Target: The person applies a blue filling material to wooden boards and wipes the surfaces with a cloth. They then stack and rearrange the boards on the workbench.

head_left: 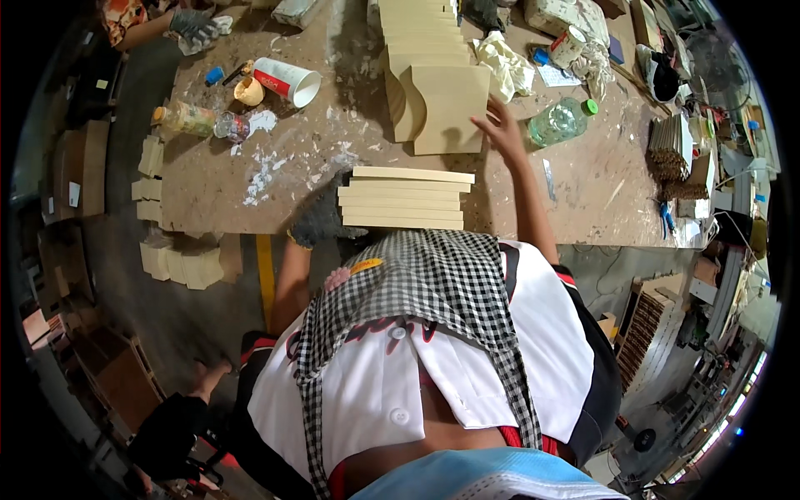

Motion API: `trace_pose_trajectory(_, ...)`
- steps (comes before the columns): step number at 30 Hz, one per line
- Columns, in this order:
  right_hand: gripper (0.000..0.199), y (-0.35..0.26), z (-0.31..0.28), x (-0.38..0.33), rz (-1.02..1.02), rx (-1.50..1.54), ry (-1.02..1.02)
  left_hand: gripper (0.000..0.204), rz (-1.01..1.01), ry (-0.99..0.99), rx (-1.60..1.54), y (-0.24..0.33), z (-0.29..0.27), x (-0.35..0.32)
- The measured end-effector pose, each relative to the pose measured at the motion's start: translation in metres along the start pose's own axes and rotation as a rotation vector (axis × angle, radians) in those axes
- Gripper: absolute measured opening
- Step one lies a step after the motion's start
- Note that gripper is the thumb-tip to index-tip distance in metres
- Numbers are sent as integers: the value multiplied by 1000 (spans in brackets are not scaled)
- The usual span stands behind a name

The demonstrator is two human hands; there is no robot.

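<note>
My left hand point(319, 210), in a dark work glove, is closed around the left end of a small stack of pale wooden boards point(402, 200) by the table's front edge. Some of its fingers are hidden behind the boards. My bare right hand point(503, 133) reaches forward with its fingers apart, close to the right edge of a tan board point(454, 108) with a curved side. That board lies at the near end of a long fanned row of similar boards point(425, 42).
Right of my hand lies a green-capped bottle point(559, 122); crumpled cloth point(507, 67) sits behind. On the left are a paper cup point(287, 82), a plastic bottle point(183, 118) and another person's gloved hand point(196, 30). The stained table point(333, 125) has board pieces point(150, 187) along its left edge.
</note>
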State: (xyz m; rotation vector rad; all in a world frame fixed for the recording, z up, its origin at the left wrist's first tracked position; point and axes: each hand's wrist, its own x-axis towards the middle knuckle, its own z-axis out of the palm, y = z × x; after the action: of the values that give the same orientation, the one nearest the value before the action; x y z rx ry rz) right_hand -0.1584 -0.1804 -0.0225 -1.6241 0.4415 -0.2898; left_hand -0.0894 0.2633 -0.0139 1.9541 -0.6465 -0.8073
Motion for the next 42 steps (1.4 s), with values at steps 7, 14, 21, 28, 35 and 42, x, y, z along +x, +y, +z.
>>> trace_pose_trajectory(7, 105, -6, 76, 32, -120, 27, 102, 121, -13, 25, -221, -11, -7, 23)
trace_pose_trajectory(14, 93, -18, 85, 27, 23, 218, 8, 122, 132, 88, -467, 0, -16, 138)
trace_pose_trajectory(21, 88, 4, 84, 19, -294, 97, 85, 127, 109, -152, 189, 84, 19, 194)
trace_pose_trajectory(28, 84, 9, 76, 4, -202, 89, -57, 129, -132, 6, 9, 96, 35, 174)
trace_pose_trajectory(35, 103, -15, 77, -1, 134, 303, -162, 132, -50, -101, 0, 81, 39, 175)
trace_pose_trajectory(42, 125, -41, 63, -10, 25, 364, -196, 135, -28, -103, -80, 67, 45, 161)
